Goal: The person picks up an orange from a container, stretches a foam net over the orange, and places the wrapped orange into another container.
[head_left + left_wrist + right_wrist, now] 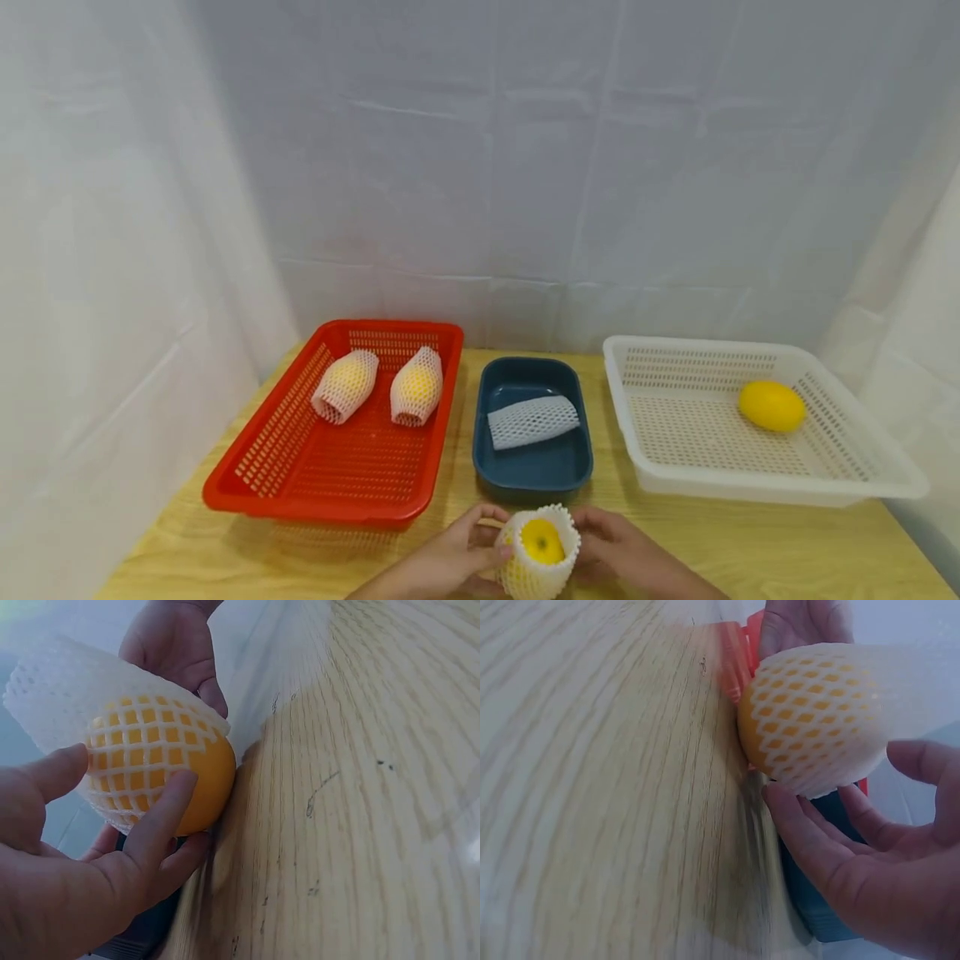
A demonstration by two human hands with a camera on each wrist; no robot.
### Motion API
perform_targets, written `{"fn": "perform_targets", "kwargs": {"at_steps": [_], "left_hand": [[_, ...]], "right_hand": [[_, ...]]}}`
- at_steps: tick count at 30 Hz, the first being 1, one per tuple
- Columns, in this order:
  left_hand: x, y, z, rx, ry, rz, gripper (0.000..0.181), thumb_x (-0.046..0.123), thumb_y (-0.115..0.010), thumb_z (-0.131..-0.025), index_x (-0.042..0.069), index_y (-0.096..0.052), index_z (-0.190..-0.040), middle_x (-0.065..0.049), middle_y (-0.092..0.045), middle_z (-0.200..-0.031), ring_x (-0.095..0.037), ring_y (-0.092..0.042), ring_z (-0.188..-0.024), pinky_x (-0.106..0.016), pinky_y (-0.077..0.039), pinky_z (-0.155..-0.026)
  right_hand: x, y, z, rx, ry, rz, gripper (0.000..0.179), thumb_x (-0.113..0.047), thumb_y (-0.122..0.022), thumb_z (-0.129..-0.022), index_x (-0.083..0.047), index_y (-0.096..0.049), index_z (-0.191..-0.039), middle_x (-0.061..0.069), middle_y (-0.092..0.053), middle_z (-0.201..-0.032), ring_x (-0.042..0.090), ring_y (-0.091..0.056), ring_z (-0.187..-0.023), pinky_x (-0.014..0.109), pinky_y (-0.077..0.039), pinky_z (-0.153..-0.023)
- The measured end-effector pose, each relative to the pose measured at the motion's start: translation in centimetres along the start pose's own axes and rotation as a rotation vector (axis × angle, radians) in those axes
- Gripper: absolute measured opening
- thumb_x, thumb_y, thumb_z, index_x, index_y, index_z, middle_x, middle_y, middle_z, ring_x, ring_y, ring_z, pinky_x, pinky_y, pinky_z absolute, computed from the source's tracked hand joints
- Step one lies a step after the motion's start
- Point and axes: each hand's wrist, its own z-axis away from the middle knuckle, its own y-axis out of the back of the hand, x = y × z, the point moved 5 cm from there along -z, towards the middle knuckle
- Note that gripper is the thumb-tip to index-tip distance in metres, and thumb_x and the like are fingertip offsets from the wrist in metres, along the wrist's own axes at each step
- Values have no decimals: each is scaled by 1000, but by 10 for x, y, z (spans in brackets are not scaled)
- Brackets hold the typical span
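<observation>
A smooth yellow fruit (542, 542) stands upright on the table, inside a white foam net sleeve (525, 579). Part of its lower end is bare in the left wrist view, and the sleeve's open rim rises above its top. My left hand (457, 550) grips it from the left, thumb on the net and fingertips low on the fruit (214, 784). From the other side, my right hand (618, 550) curls round the sleeve (817, 712), fingertips at its lower edge. Some right fingers are hidden behind the fruit in the head view.
Left, a red basket (322, 508) holds two netted yellow fruits (348, 383). A dark blue tub (532, 482) behind my hands holds one flat foam sleeve (534, 422). Right, a white basket (750, 487) holds one bare yellow fruit (772, 406). White sheets (540, 167) hang around the wooden table (712, 533).
</observation>
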Motion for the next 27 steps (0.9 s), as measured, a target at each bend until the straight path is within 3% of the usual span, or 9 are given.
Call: {"fn": "perform_targets", "kwargs": {"at_steps": [8,14,17,23,27], "left_hand": [[-2,-1,4,-40,-12,27,44,17,-61,-96,4,-36,-130,-12,-63,-111,-23,-63,-94,-44,-54,-87],[4,-1,3,-75,-39,68,46,21,-60,-97,4,-35,-132,-13,-63,-114,-26,-63,-99,-49,-52,-89],[8,-1,5,-80,-21,93,52,28,-59,-97,5,-32,-136,-14,-61,-121,-28,-61,-103,-51,-50,-92],[17,-4,9,-42,47,159,59,35,-56,-97,10,-28,-143,-16,-53,-134,-36,-58,-113,-56,-45,-97],[25,-9,7,5,-2,239,51,32,-54,-99,13,-32,-140,-16,-50,-135,-36,-56,-116,-58,-45,-96]], "right_hand": [[8,-4,4,-151,-78,-160,42,-21,-52,-102,0,-36,-134,17,-63,-120,29,-64,-101,40,-53,-89],[-1,-5,5,-232,-31,-235,50,-28,-43,-105,3,-27,-140,20,-60,-124,30,-63,-105,41,-51,-93],[-6,-6,4,-206,-26,-216,51,-30,-42,-105,4,-27,-140,21,-61,-123,30,-63,-105,42,-52,-92],[-16,-9,1,-60,-22,-168,47,-36,-41,-105,-2,-33,-137,14,-55,-128,29,-61,-107,45,-51,-93],[-25,-11,-2,-19,41,-247,39,-33,-36,-106,-6,-33,-134,8,-53,-125,27,-61,-107,43,-50,-93]]}}
